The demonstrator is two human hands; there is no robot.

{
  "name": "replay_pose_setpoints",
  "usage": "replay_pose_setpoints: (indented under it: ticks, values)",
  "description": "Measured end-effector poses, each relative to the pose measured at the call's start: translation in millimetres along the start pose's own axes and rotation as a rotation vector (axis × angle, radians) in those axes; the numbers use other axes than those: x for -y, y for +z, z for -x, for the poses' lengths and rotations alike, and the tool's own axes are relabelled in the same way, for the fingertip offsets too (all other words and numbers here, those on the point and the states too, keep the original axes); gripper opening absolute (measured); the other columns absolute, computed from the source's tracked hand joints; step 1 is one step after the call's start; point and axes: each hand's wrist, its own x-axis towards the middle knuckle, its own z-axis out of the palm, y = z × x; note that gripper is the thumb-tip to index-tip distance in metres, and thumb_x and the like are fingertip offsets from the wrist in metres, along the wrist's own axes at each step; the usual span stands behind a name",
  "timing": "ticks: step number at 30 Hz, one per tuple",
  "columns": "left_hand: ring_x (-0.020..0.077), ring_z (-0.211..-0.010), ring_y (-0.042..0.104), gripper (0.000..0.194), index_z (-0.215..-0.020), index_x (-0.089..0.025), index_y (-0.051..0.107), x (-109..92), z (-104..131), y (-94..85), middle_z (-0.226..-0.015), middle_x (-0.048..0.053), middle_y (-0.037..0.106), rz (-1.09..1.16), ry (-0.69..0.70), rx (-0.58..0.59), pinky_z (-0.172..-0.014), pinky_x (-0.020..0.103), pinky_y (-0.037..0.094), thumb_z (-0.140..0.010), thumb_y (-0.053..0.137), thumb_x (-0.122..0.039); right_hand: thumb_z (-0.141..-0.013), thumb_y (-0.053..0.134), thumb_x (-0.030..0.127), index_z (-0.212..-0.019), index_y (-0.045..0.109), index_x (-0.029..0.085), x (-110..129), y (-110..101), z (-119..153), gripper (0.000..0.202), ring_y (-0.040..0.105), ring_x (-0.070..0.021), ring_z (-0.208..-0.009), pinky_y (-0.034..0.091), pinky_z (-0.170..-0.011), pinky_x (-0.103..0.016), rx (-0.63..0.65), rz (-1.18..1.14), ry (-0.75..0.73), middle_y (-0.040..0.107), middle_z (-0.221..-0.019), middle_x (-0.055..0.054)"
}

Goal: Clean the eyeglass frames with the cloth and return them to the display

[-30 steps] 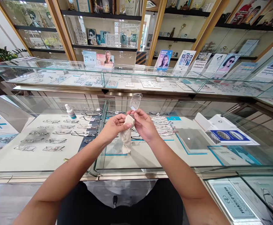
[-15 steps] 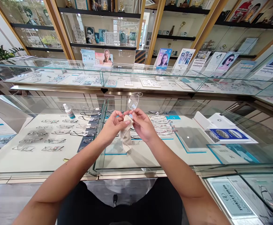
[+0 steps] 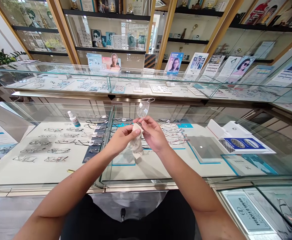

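Note:
Above the glass counter, my right hand (image 3: pixel 153 130) grips a pair of eyeglasses (image 3: pixel 143 109), one clear lens sticking up past the fingers. The other lens is hidden by the cloth and my hands. My left hand (image 3: pixel 124 137) pinches a beige cleaning cloth (image 3: pixel 136 143) around that lower part, thumb on the near side. The cloth's loose end hangs below the fingers. To the left on the counter, a white spray bottle (image 3: pixel 73 119) with a blue lower part stands upright.
Rows of eyeglass frames (image 3: pixel 58 150) lie in the display case (image 3: pixel 0 173) beneath the glass. An open white box (image 3: pixel 236 130) with a blue card is at right. Another glass showcase (image 3: pixel 125 71) runs behind, with upright advertising cards (image 3: pixel 174 62).
My left hand has shifted its fingers over the cloth, which is now more bunched, its hanging end shorter. The right hand and the glasses stay nearly where they were.

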Motion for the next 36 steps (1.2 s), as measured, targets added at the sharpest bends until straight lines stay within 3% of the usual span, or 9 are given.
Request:
replay_pose_setpoints:
  ticks: [5, 10, 14, 19, 23, 30, 36]
  values:
    - [0.0116, -0.068, 0.053, 0.050, -0.092, -0.016, 0.074, 1.5, -0.7, 0.8, -0.078, 0.001, 0.064, 0.119, 0.025, 0.010, -0.063, 0.024, 0.042, -0.078, 0.094, -0.059, -0.077, 0.095, 0.052, -0.090, 0.073, 0.028, -1.5, 1.1, 0.3, 0.035, 0.072, -0.0216, -0.096, 0.058, -0.089, -0.037, 0.011, -0.020, 0.006, 0.083, -0.106, -0.003]
    - [0.0109, -0.067, 0.056, 0.062, -0.122, -0.018, 0.073, -1.3, -0.7, 4.2, -0.078, -0.002, 0.065, 0.221, 0.031, 0.014, -0.063, 0.023, 0.044, -0.074, 0.100, -0.047, -0.076, 0.096, 0.050, -0.088, 0.075, 0.027, -4.4, 1.2, 0.7, 0.033, 0.070, -0.0172, -0.086, 0.056, -0.080, -0.031, 0.003, -0.063, 0.026, 0.082, -0.104, -0.002]
    - [0.0122, -0.072, 0.058, 0.057, -0.107, -0.016, 0.074, -0.5, -0.5, 5.4, -0.084, 0.001, 0.067, 0.165, 0.023, 0.029, -0.065, 0.024, 0.044, -0.075, 0.097, -0.056, -0.076, 0.096, 0.049, -0.088, 0.075, 0.028, -4.6, 2.0, 1.2, 0.032, 0.070, -0.0170, -0.086, 0.057, -0.080, -0.031, 0.027, -0.088, 0.039, 0.082, -0.104, -0.002]
    - [0.0115, -0.067, 0.049, 0.059, -0.092, -0.015, 0.067, 4.6, 0.8, 3.9, -0.075, -0.001, 0.059, 0.047, 0.063, 0.022, -0.062, 0.025, 0.039, -0.083, 0.085, -0.071, -0.079, 0.094, 0.047, -0.089, 0.076, 0.027, -5.9, 3.4, 2.1, 0.029, 0.071, -0.0186, -0.094, 0.058, -0.088, -0.034, 0.061, -0.083, 0.054, 0.082, -0.110, -0.003]
    - [0.0115, -0.067, 0.045, 0.054, -0.099, -0.016, 0.068, 7.0, 1.3, 3.2, -0.076, -0.001, 0.056, 0.015, 0.124, 0.026, -0.064, 0.025, 0.039, -0.088, 0.082, -0.067, -0.080, 0.094, 0.045, -0.087, 0.077, 0.027, -7.6, 3.7, 2.2, 0.027, 0.070, -0.0178, -0.094, 0.057, -0.089, -0.032, 0.070, -0.110, 0.058, 0.082, -0.109, -0.002]
    - [0.0138, -0.077, 0.054, 0.057, -0.118, -0.014, 0.067, 8.8, 3.8, 6.0, -0.092, 0.003, 0.065, -0.097, 0.216, -0.030, -0.070, 0.025, 0.045, -0.093, 0.078, -0.065, -0.079, 0.095, 0.042, -0.085, 0.080, 0.027, -6.2, 5.1, 3.1, 0.023, 0.065, -0.0151, -0.089, 0.052, -0.083, -0.028, 0.056, -0.130, 0.071, 0.081, -0.111, -0.001]
    - [0.0126, -0.073, 0.051, 0.053, -0.113, -0.016, 0.067, 9.1, 4.2, 8.8, -0.087, 0.001, 0.064, -0.137, 0.288, -0.101, -0.069, 0.025, 0.044, -0.095, 0.075, -0.065, -0.081, 0.091, 0.044, -0.086, 0.081, 0.028, -7.2, 6.8, 5.0, 0.020, 0.063, -0.0181, -0.096, 0.051, -0.096, -0.034, 0.069, -0.057, 0.036, 0.079, -0.114, -0.003]
